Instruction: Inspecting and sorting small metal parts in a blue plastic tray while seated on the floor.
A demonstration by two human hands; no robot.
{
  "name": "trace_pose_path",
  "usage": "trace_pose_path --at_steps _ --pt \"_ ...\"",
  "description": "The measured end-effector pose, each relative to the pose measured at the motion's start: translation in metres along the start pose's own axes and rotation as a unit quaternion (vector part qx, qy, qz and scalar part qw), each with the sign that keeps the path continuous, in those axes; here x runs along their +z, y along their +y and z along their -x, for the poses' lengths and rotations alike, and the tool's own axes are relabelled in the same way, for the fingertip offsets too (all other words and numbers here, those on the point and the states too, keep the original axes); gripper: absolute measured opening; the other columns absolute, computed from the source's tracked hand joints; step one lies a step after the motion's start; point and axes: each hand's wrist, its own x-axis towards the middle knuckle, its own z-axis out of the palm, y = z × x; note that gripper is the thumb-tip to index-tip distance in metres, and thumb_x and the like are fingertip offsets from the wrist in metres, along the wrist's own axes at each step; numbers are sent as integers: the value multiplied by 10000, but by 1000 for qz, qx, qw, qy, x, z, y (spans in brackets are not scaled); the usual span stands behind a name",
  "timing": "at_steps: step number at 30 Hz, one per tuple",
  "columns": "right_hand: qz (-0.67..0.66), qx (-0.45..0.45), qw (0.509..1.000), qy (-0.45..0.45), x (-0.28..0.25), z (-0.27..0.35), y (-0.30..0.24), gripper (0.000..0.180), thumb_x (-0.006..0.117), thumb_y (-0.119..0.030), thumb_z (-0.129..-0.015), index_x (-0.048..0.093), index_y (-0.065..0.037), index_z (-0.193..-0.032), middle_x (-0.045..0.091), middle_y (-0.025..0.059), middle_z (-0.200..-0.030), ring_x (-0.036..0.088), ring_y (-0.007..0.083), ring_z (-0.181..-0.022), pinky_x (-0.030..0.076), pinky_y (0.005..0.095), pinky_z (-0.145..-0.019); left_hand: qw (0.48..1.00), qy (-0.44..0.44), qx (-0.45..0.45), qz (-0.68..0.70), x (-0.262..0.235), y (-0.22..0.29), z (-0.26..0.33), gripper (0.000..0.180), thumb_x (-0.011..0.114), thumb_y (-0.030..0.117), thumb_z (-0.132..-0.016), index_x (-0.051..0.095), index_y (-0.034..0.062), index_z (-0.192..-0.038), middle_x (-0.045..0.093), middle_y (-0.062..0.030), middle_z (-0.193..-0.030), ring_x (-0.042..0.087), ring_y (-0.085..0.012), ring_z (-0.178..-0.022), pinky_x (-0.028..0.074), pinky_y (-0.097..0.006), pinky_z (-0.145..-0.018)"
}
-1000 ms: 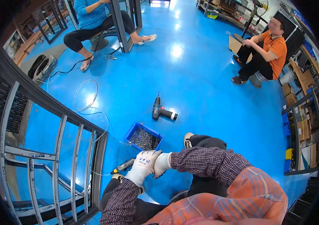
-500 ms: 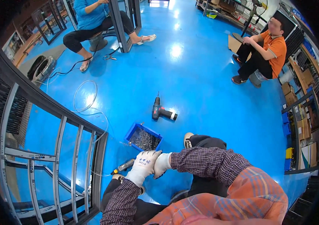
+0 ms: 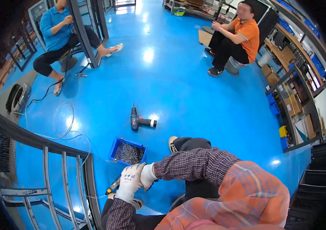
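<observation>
The hands, both in white knit work gloves, met low in the frame, left of centre. The left hand (image 3: pixel 129 183) was curled, apparently round the grip of a yellow-and-black hand tool (image 3: pixel 113 186), likely a screwdriver, whose end poked out toward the lower left. The right hand (image 3: pixel 147 176) pressed against the left; whether its fingers closed on anything could not be told, since the left glove hid them.

Just above the hands sat a small blue plastic bin (image 3: pixel 127 152), square-sided and filled with dark, glinting metal screws. To their left rose a grey metal frame (image 3: pixel 88 180) with straight upright bars, bent by the lens, its post close beside the tool. By appearance the step in hand was readying the tool near that post; the next move would call for a steady grip and a fastener lined up squarely.

Further up, near the middle of the frame, a black-and-red cordless drill (image 3: pixel 140 122) lay on its side on the glossy blue floor (image 3: pixel 178 84), well apart from the hands. A thin pale cable (image 3: pixel 61 120) looped across the floor at centre left.

At upper left a person in a blue shirt (image 3: pixel 55 23) sat working at another dark frame; at upper right a person in an orange shirt (image 3: pixel 243 36) sat on a low stool. Shelving with cardboard boxes (image 3: pixel 293 103) lined the right edge.
</observation>
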Motion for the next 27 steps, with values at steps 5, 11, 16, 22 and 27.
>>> trace_pose_path --at_steps 5,11,16,22,27 --pt "-11 24 999 -20 -4 5 -3 321 584 -421 -805 633 -116 -718 629 -5 -673 557 203 -595 470 363 -623 1000 -4 -12 6 -2 0 -2 734 752 221 -538 531 141 -1234 621 -63 -1135 597 -243 -1028 424 -358 -901" --pt "-1 41 999 -19 -6 9 -13 332 586 -440 -799 657 -118 -763 646 0 -708 569 213 -632 472 359 -666 1000 -11 -14 4 -2 1 2 749 763 219 -530 527 142 -1237 620 -59 -1137 594 -239 -1041 422 -356 -909" --pt "12 35 999 -4 3 1 -4 345 586 -447 -800 676 -114 -821 663 13 -754 583 228 -674 469 360 -717 999 -22 -22 -8 -3 4 1 769 778 228 -520 526 147 -1242 615 -53 -1147 586 -229 -1061 417 -353 -919" --pt "14 42 999 -24 8 -4 -4 377 587 -453 -799 682 -97 -881 674 34 -806 594 245 -723 460 368 -772 999 -35 -28 -24 -2 5 1 800 794 251 -505 522 153 -1250 609 -43 -1160 576 -219 -1080 410 -347 -934" --pt "0 -8 1000 6 -4 11 -16 380 579 -444 -809 676 -84 -881 672 45 -814 596 251 -726 459 375 -770 1000 -10 -5 -10 4 1 9 792 784 254 -519 517 155 -1259 614 -50 -1151 584 -230 -1068 415 -353 -928"
